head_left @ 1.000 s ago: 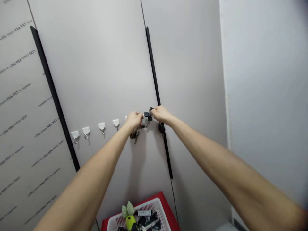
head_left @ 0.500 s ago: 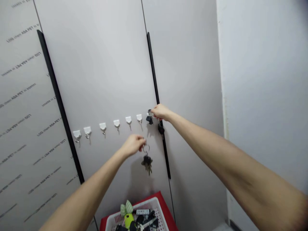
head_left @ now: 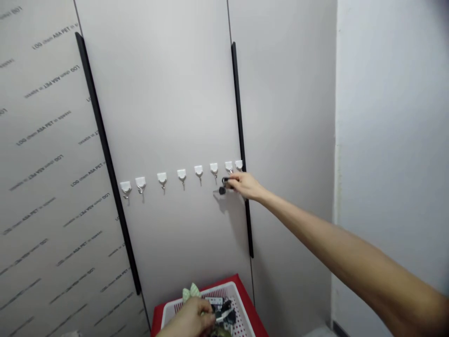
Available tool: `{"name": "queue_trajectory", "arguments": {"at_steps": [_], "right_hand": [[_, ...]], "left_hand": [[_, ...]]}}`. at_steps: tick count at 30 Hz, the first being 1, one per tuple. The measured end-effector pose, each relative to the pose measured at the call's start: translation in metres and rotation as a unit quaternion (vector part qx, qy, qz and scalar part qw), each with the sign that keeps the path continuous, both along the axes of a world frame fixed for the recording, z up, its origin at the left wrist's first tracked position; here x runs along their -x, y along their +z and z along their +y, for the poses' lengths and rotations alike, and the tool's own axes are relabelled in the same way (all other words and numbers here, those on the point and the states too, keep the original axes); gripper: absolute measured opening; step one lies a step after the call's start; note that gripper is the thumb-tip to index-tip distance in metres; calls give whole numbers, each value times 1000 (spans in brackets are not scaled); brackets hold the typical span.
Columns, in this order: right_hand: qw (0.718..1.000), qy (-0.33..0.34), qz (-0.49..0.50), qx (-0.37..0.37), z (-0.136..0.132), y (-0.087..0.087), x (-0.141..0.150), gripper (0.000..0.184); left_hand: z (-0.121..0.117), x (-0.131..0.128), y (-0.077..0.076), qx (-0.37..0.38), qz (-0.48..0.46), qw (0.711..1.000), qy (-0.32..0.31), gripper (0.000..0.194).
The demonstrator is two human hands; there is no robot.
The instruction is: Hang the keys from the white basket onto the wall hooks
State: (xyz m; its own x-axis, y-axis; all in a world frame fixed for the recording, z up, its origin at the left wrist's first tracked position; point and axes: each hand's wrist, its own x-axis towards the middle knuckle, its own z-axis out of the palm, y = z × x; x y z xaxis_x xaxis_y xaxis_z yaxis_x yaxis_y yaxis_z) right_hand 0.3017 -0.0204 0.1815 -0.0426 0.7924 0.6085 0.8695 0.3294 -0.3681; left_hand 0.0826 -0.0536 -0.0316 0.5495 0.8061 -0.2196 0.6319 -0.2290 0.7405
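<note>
My right hand [head_left: 245, 185] is closed on a bunch of keys [head_left: 223, 186] with black parts, just below the two rightmost white hooks on the cabinet door. Part of that bunch hides behind my fingers. Low in the view, my left hand [head_left: 192, 318] is over the white plastic basket [head_left: 235, 292], fingers pinched. Brass-coloured keys [head_left: 221, 331] show right under its fingertips, partly cut off by the lower edge. Inside the basket lie black and metal keys [head_left: 228, 312], and a pale green leaf-shaped piece [head_left: 191, 291] sticks up at its far side.
White hooks [head_left: 181, 174] run in a row across the door, several with bare metal hooks. Long black handles [head_left: 100, 126] flank this door. Under the basket is a red surface [head_left: 257, 325]. A white wall [head_left: 389, 140] stands at the right.
My left hand has dropped from beside the door to the basket with its key bunch. My right hand has moved down slightly, and the black keys are off the right-hand hooks.
</note>
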Motion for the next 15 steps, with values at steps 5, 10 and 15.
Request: {"name": "queue_trajectory", "arguments": {"at_steps": [5, 10, 15], "right_hand": [[992, 46, 13, 116, -16, -25, 3, 25], [948, 144, -61, 277, -41, -118, 34, 25], [974, 118, -6, 193, -42, -146, 43, 23]], "left_hand": [[2, 13, -43, -48, 1, 998, 31, 18], [-6, 25, -62, -77, -3, 994, 76, 10], [-16, 32, -69, -100, -31, 987, 120, 14]]}}
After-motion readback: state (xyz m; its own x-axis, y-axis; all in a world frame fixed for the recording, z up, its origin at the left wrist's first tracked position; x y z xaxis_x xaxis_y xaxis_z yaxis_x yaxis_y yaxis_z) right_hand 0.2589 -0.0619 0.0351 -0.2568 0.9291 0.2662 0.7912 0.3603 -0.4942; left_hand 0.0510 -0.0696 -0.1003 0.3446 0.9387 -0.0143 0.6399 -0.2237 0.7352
